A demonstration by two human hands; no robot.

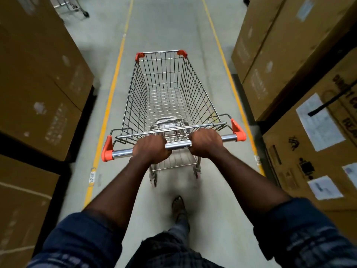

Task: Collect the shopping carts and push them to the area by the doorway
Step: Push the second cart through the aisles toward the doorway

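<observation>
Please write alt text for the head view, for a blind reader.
The left hand and right hand grip the handle of a wire shopping cart in an aisle between stacked cardboard boxes. A second cart stands far ahead.

Head-worn wide-angle camera faces forward and down; close above the cart handle (pixel 177 145).

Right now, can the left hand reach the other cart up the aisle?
Likely no. The left hand grips the handle of the near cart, and the other cart stands far up the aisle, past the cardboard boxes.
</observation>
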